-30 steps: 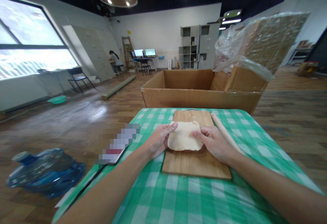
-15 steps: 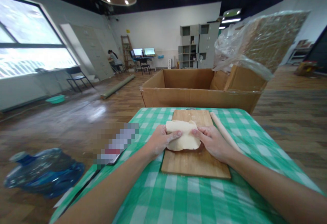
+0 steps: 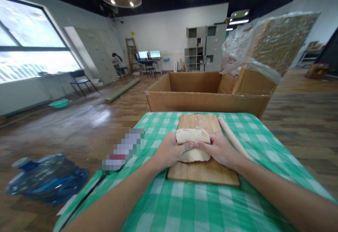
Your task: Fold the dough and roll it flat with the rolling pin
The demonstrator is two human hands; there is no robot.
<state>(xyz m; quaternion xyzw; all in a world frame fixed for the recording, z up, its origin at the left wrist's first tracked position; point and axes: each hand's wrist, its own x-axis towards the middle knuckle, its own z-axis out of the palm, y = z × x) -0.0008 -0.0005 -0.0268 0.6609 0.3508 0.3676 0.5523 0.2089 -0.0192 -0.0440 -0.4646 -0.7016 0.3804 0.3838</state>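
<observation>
A pale sheet of dough (image 3: 193, 136), folded over at its far side, is between my two hands above the wooden cutting board (image 3: 203, 175). My left hand (image 3: 173, 150) grips its left end, the thumb pressed across the front. At the right end my right hand (image 3: 220, 148) holds it the same way, and the two thumb tips nearly meet in the middle. The other fingers are mostly hidden behind the dough. Along the board's right side lies a rolling pin (image 3: 233, 138), partly covered by my right hand and forearm.
A green checked cloth (image 3: 169, 207) covers the table. Left on it is a blurred-out flat object (image 3: 123, 151) with a dark strap. A large water bottle (image 3: 50, 179) lies on the floor at left. Beyond the table stands a big cardboard box (image 3: 206, 99). A person (image 3: 118, 62) sits far back.
My hands have drawn closer together and slightly toward me with the dough. Its far edge is now folded over more thickly, and the thumbs have moved nearer each other.
</observation>
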